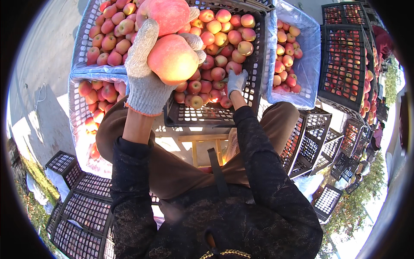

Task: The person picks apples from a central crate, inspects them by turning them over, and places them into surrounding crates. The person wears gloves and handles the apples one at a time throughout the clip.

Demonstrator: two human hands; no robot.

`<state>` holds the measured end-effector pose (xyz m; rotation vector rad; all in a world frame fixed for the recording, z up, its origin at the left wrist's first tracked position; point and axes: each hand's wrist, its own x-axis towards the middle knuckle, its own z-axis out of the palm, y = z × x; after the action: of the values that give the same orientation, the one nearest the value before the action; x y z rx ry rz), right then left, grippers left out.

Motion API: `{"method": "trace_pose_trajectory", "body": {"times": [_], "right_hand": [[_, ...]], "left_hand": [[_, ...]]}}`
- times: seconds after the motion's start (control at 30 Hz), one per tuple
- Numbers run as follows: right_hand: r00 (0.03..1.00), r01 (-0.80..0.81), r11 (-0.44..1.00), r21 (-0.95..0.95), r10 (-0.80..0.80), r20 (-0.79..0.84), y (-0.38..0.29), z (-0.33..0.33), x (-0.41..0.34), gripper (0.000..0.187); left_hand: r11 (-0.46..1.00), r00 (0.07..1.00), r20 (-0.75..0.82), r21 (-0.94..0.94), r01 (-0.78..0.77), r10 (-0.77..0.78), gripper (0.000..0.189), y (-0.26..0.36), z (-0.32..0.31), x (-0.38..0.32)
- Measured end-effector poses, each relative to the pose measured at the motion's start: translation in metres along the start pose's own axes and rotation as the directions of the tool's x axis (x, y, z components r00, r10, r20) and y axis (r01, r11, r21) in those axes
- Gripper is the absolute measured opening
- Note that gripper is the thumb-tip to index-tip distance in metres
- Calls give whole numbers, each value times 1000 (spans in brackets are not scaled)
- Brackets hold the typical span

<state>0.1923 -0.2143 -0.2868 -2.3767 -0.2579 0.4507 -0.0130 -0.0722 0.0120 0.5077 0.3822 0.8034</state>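
Observation:
My left hand (150, 87), in a grey knitted glove with an orange cuff edge, is raised close to the camera. It grips two large red-yellow apples, an upper apple (165, 14) and a lower apple (173, 60). Below them stands a black plastic crate (207, 118) holding many apples, set between my knees. My right hand (236, 82), also gloved, reaches into this crate's right side. Its fingers are at a red apple (233, 67) among the others; whether they grip it is hard to see.
Lined crates of apples stand to the left, an upper crate (97, 69) and a lower crate (74, 106). Another lined crate (307, 77) is at right, beside stacked black crates (343, 64). More black crates (85, 207) sit behind me at left. A wooden stand (203, 138) shows under the middle crate.

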Motion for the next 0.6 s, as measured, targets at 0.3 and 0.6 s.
{"method": "trace_pose_trajectory", "body": {"times": [0.3,0.6], "right_hand": [[762,-531,527,663,640,101,-13,64,17,62],[407,-588,157,793,905,122,-24,62,64,69]], "left_hand": [[1000,994,-113,12,1,1,68,1,-4,-6],[999,972,-233,19,47,-41,68,-3,-2,-10]]}}
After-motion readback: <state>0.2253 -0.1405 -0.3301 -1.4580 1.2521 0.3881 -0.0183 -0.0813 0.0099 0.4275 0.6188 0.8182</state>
